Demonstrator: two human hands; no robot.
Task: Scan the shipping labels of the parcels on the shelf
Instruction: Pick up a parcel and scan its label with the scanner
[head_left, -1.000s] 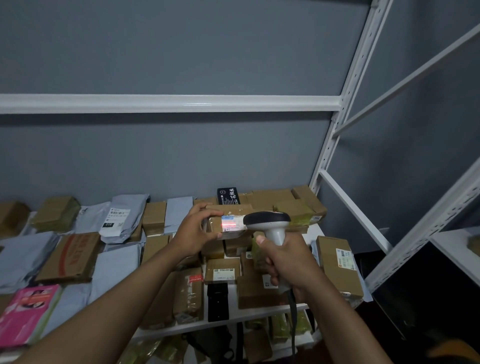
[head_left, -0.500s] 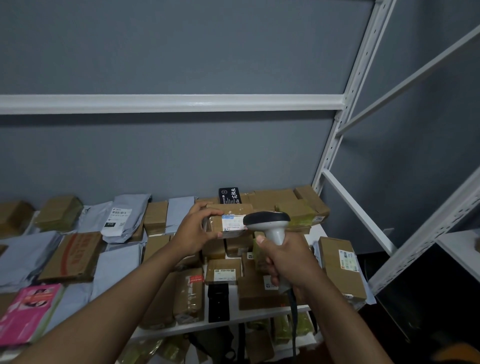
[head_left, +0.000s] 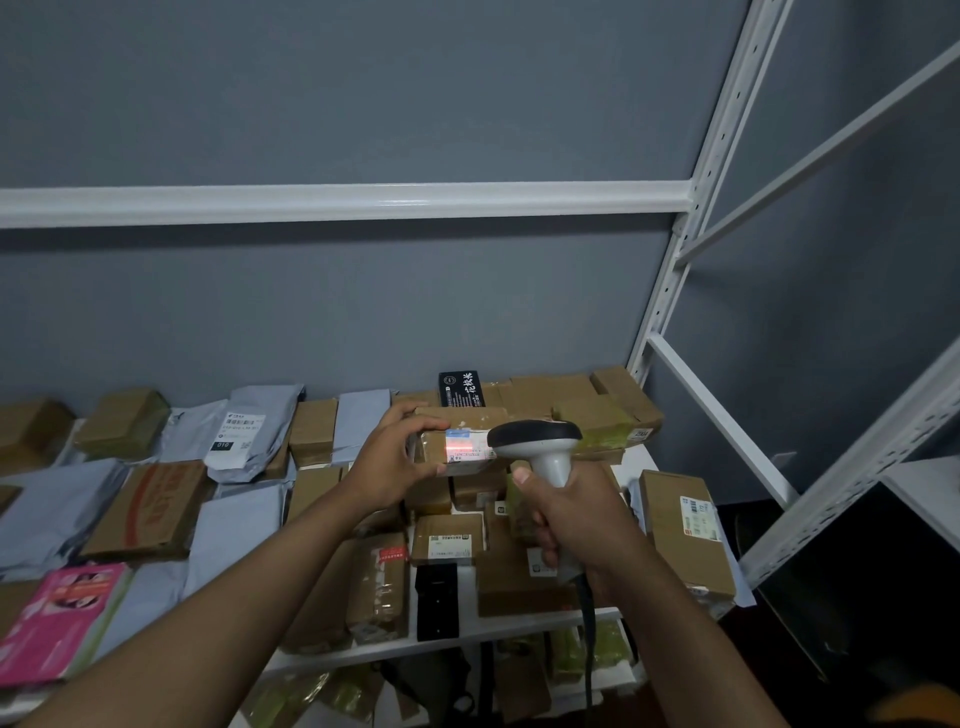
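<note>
Pink printed packet at far left front of the shelf, grey poly mailers and a flat brown carton with red print just right of it, small brown boxes along the back by the grey wall; grey mailer with white shipping label leans at back left-centre, label facing up; left hand raised over mid shelf, thumb on top and fingers curled under the left end of a small brown parcel, gripping it and holding it up above the other boxes; white label on the parcel's near face, faint red glow on the label; barcode scanner, dark head and pale handle, nose just beside the label, touching or not cannot tell; right hand wrapped tight around the scanner handle, black cable dropping from its base; hands apart, each clamped on its own thing; below them more brown boxes with small labels, a black box at the front edge; black box with white characters at the back; long brown box with label at the right end of the shelf; white metal rack upright and crossbars at right, lower shelf with more parcels partly visible underneath
</note>
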